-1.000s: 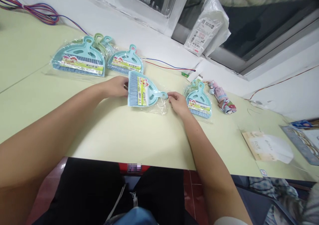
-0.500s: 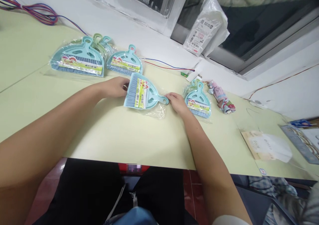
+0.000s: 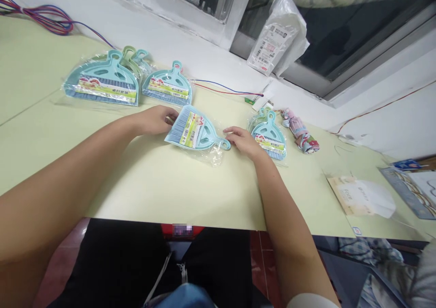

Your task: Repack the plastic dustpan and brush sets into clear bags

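Observation:
A light blue dustpan-and-brush set in clear plastic is tilted above the middle of the table, its handle pointing right. My left hand is closed on the upper left edge of the set, with some fingers hidden behind it. Beside the handle, my right hand has its fingers apart and holds nothing. Behind my left hand stand more wrapped sets, a large blue one and a smaller blue one. Another blue set with a green one behind it stands just right of my right hand.
A folded umbrella-like patterned bundle lies at the right near the wall. Red and blue cable is coiled at the back left. A white plastic package leans on the window. A flat packet lies at the right.
The dustpan-and-brush set has turned slightly clockwise and lowered, its handle now further down. My right hand's fingers have come off the handle. The view has shifted a little.

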`<state>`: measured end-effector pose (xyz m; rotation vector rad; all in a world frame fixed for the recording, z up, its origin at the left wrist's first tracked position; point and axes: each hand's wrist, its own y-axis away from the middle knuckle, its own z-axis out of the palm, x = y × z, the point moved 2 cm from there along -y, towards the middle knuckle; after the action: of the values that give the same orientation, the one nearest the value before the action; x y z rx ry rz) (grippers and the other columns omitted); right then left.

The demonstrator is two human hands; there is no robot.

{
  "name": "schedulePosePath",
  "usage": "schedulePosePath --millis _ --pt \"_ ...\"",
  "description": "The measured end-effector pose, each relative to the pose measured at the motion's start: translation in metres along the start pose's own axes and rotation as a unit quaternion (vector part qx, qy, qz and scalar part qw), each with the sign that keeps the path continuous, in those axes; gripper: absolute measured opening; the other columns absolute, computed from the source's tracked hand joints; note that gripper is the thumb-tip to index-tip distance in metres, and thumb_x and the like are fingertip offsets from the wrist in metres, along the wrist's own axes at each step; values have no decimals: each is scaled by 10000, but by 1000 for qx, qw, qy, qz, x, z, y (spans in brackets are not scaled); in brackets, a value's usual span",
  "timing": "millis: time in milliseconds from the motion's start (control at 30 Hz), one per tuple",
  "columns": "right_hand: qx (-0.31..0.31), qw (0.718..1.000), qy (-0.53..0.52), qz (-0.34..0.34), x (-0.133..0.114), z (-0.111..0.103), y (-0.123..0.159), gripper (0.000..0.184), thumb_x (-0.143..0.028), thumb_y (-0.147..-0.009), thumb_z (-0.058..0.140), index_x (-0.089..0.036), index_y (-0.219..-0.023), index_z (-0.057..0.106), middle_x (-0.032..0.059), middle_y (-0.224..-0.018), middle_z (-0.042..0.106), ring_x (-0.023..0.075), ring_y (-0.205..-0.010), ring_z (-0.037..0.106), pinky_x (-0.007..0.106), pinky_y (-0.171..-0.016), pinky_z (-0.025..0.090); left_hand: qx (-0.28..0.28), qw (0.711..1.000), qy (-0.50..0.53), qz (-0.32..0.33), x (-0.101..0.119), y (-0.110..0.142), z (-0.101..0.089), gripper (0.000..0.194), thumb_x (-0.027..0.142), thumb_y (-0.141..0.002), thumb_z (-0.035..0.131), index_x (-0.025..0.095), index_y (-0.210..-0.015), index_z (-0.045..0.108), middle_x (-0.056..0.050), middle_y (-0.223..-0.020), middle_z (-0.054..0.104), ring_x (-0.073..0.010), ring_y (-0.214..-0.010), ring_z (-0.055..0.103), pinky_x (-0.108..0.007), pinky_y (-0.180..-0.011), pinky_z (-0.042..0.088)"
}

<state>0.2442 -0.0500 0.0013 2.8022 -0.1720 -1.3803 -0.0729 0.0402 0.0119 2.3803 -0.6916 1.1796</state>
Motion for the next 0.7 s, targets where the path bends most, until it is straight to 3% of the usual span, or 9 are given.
schedulePosePath --millis 167,367,700 --pt "-49 998 32 -11 -4 -6 14 272 -315 -797 677 -202 -1029 761 39 -959 756 187 -872 658 327 -840 494 2 1000 -6 2 1 1 0 621 291 -594 662 278 -1207 765 -37 -1143 791 -282 -1030 733 -299 -824 564" --pt "-52 992 110 -28 -6 -3 19 205 -276 -797 663 -210 -963 766 19 -849 731 174 -763 629 302 -718 463 12 1000 -9 -10 7 4 1 618 274 -584 667 296 -1191 779 -12 -1103 801 -283 -1019 739 -298 -828 570" --pt "-81 994 69 -25 -8 -6 29 264 -270 -805 628 -226 -1013 785 7 -862 718 163 -754 601 296 -714 446 22 999 39 9 -2 1 1 581 249 -598 704 266 -1176 763 -44 -1140 785 -277 -1035 737 -353 -905 577"
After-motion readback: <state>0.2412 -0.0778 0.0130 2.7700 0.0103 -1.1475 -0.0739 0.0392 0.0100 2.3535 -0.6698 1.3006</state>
